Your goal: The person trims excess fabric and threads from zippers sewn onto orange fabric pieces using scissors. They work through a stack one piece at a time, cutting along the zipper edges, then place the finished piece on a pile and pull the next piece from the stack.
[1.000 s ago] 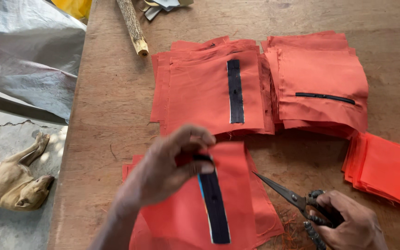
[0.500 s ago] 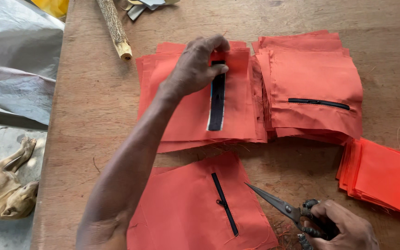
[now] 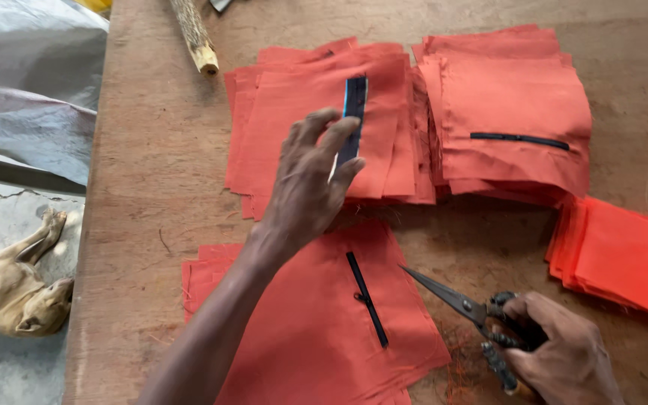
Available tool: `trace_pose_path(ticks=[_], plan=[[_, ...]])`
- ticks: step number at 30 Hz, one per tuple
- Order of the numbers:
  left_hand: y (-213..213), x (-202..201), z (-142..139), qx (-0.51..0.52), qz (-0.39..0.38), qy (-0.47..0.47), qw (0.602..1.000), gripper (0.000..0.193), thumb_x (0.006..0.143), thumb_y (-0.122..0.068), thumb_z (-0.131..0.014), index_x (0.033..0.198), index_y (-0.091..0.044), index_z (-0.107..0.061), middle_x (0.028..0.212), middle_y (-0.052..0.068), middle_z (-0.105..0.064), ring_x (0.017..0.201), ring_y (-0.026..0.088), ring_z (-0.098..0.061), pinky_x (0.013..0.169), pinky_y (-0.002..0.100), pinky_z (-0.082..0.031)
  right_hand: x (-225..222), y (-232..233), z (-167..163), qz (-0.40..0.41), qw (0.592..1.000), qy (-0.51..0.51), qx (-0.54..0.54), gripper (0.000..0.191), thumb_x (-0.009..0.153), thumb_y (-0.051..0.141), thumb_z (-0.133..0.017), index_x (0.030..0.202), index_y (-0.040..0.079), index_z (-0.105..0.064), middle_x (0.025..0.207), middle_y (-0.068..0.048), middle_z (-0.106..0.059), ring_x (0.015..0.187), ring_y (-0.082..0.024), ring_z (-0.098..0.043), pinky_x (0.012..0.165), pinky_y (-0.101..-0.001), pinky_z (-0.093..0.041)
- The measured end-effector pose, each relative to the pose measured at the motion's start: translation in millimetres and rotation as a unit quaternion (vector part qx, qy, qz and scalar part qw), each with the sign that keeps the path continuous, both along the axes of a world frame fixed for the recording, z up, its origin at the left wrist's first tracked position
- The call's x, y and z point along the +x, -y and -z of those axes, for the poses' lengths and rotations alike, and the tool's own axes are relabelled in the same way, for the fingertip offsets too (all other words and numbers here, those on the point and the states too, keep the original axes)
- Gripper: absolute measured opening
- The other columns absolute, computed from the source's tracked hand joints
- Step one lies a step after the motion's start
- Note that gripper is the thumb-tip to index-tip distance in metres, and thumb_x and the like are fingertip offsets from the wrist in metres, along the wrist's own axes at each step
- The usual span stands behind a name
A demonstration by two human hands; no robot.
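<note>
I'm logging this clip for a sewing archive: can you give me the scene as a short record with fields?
surface: wooden table
left hand: open, fingers on the black strip atop the middle orange stack
right hand: closed on scissors, blades shut and pointing up-left
near piece: orange cloth with a black slit, lying flat
right stack: orange pieces, top one with a black slit
far-right stack: plain orange pieces
other: stick at the table's top; dog on the floor, left
</note>
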State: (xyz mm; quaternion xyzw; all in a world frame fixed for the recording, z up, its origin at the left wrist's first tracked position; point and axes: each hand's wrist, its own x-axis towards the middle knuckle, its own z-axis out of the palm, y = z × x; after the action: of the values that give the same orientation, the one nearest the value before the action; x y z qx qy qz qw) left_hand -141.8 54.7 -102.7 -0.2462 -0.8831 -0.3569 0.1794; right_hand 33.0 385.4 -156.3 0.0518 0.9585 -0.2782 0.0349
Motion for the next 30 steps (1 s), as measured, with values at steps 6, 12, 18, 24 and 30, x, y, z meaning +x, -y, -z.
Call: trace_pose_path(ticks=[6, 12, 18, 24, 30], plan=[[3.1, 122.5, -2.8, 0.015, 0.037, 0.151, 0.988, 0.018, 0.087, -0.009, -0.074, 0.101, -0.004, -0.065, 0.104, 0.015, -0.061, 0.102, 0.035, -0.061, 0.086, 0.045, -0.052, -0.8, 10.8, -20.4, -0.001, 0.999, 0.031, -0.031, 0.038, 0.062, 0.013, -0.091, 0.092, 0.006, -0.07, 0.081, -0.006, -0.076, 0.073, -0.017, -0.071, 0.063, -0.0317, -0.059], [-26.1, 203.0, 14.0, -0.006, -0.001, 0.146, 0.989, 0.029, 0.075, -0.011, -0.078, 0.1, 0.0, -0.066, 0.11, 0.018, -0.061, 0.104, 0.037, -0.059, 0.089, 0.047, -0.047, 4.0, 16.7, -24.7, 0.007, 1.0, 0.024, -0.002, 0.037, 0.062, 0.011, -0.093, 0.09, 0.004, -0.068, 0.077, -0.008, -0.072, 0.07, -0.02, -0.065, 0.063, -0.0355, -0.054], [-10.0, 214.9, 15.8, -0.071, -0.042, 0.153, 0.985, 0.032, 0.08, -0.008, -0.076, 0.109, 0.003, -0.067, 0.118, 0.019, -0.062, 0.113, 0.034, -0.058, 0.097, 0.047, -0.046, 9.5, 15.3, -22.8, -0.017, 1.0, -0.009, -0.017, 0.036, 0.062, 0.01, -0.09, 0.09, 0.005, -0.068, 0.077, -0.006, -0.073, 0.066, -0.016, -0.067, 0.06, -0.0337, -0.054], [3.5, 216.9, 12.6, -0.065, -0.027, 0.112, 0.991, 0.023, 0.087, -0.003, -0.071, 0.11, 0.001, -0.071, 0.118, 0.016, -0.065, 0.111, 0.03, -0.062, 0.094, 0.042, -0.052, 9.4, 15.8, -22.0, -0.007, 1.0, 0.025, -0.004, 0.034, 0.063, 0.011, -0.091, 0.088, 0.007, -0.068, 0.074, -0.005, -0.072, 0.062, -0.016, -0.065, 0.057, -0.0341, -0.053], [-15.9, 218.1, 24.1, 0.008, -0.037, 0.118, 0.992, 0.012, 0.085, -0.005, -0.074, 0.094, 0.001, -0.071, 0.103, 0.011, -0.066, 0.097, 0.028, -0.062, 0.082, 0.041, -0.052, 10.5, 12.9, -17.4, -0.01, 1.0, 0.02, -0.015, 0.034, 0.064, 0.013, -0.092, 0.088, 0.007, -0.068, 0.073, -0.005, -0.072, 0.061, -0.016, -0.066, 0.056, -0.035, -0.053]])
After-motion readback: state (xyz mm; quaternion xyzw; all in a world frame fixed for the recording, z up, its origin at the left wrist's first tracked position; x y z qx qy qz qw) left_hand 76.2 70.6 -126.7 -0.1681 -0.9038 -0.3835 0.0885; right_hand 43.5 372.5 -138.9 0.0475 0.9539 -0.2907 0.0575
